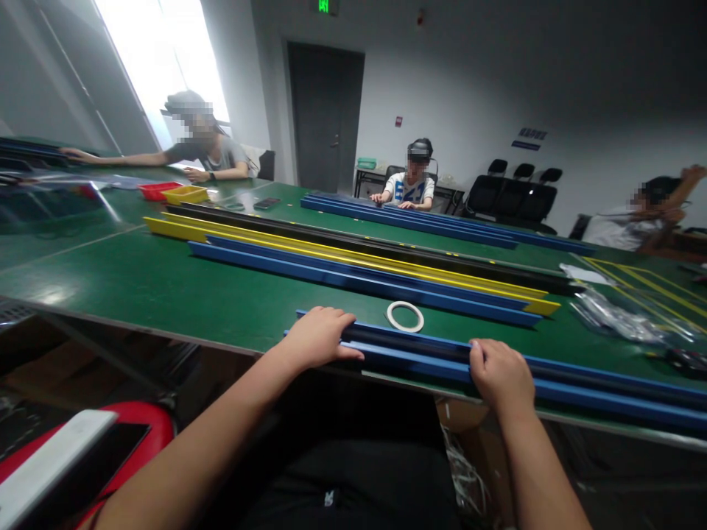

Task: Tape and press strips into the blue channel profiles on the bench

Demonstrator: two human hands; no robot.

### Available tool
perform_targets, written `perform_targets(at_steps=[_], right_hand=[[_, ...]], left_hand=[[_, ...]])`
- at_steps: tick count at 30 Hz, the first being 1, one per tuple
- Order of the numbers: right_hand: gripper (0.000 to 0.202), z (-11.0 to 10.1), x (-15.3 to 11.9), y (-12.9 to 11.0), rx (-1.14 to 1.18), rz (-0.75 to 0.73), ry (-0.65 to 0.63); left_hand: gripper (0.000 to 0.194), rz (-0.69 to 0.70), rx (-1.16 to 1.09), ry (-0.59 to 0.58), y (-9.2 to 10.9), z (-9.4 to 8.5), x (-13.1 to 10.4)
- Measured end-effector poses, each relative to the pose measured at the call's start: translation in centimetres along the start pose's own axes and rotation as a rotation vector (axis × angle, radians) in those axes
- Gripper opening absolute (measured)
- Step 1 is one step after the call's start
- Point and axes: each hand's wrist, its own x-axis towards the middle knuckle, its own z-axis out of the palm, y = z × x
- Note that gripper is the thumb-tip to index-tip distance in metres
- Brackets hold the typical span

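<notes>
Below, left hand (320,340), right hand (504,374), fingers (343,321) apparently clasping one blue rail (412,361), one white ring (389,316) just beyond.

On the desk (121,287) we are counting one white ring (389,315), one red bin (159,193) and one yellow bin (185,196), with two grips, left grip (317,338) and right grip (501,373), on one blue rail (414,363). Farther blue rails (353,282) are overlapping too closely to number. We are also counting three co-workers (409,189) and one door (325,118).

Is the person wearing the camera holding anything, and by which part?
Yes, a long blue rail: the left hand grips across it near its left end, the right hand farther right along it.
</notes>
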Motion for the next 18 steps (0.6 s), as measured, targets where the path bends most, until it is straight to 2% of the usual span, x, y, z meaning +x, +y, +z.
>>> perform_targets(at_steps=[2, 4, 6, 7, 10, 13, 15, 18], right_hand=[[0.039, -0.2, 0.3, 1.5, -0.014, 0.116, -0.048], [0.045, -0.6, 0.9, 1.8, -0.047, 0.306, -0.104], [0.050, -1.1, 1.7, 0.5, -0.063, 0.447, -0.146], [0.050, -1.2, 2.1, -0.8, -0.053, 0.467, -0.145], [0.047, -1.3, 2.9, -6.3, 0.041, 0.378, -0.133], [0.043, -0.9, 2.8, -11.4, 0.079, 0.242, -0.049], [0.041, -0.6, 2.5, -13.1, 0.083, 0.210, 0.017], [0.040, -0.2, 2.2, -13.4, 0.088, 0.197, 0.058]], left_hand=[[0.073, 0.007, 0.007, 0.017, 1.2, 0.5, 1.0], [0.072, 0.020, 0.010, 0.031, 2.4, 1.0, 1.9], [0.071, 0.026, 0.002, 0.051, 3.2, 1.3, 2.4], [0.071, 0.027, -0.007, 0.065, 3.5, 1.4, 2.5], [0.068, 0.048, -0.053, 0.127, 3.8, 1.3, 2.2], [0.052, 0.041, -0.135, 0.231, 3.4, 0.9, 1.2], [0.041, -0.052, -0.190, 0.324, 2.7, 0.6, 0.4], [0.036, -0.248, -0.286, 0.466, 0.9, 0.8, -0.7]])
